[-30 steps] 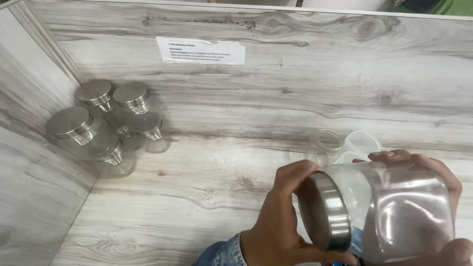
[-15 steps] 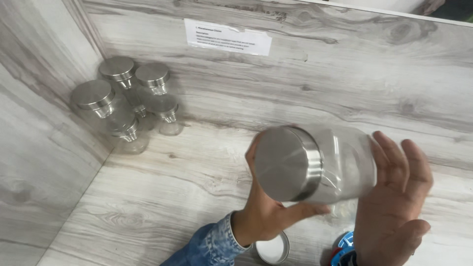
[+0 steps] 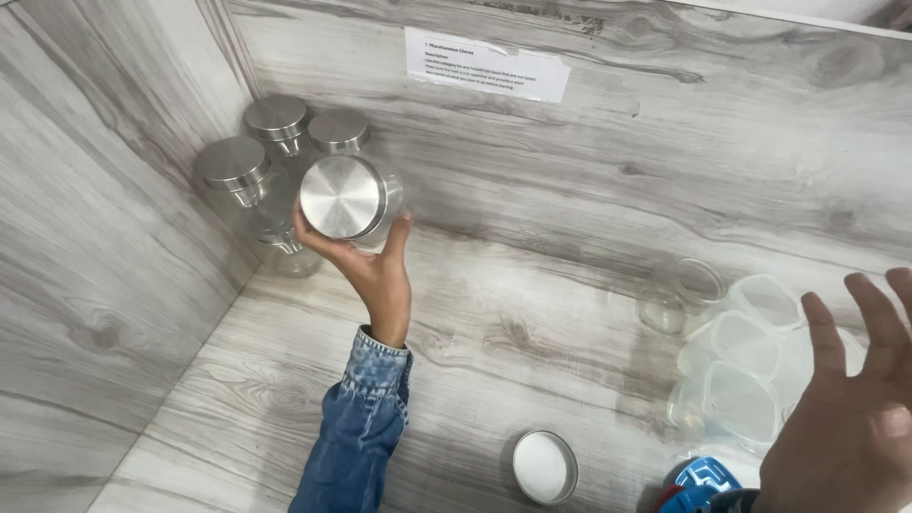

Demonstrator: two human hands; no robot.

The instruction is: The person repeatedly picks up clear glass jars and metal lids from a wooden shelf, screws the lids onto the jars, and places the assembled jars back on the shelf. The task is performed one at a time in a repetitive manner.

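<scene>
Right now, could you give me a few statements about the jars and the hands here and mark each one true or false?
1. The left hand holds a jar with a metal lid. True.
2. The right hand grips a plastic tub. False: it is open and holds nothing.
3. A loose round lid lies on the table. True.
4. The jars in the corner have no lids. False: all show metal lids.
</scene>
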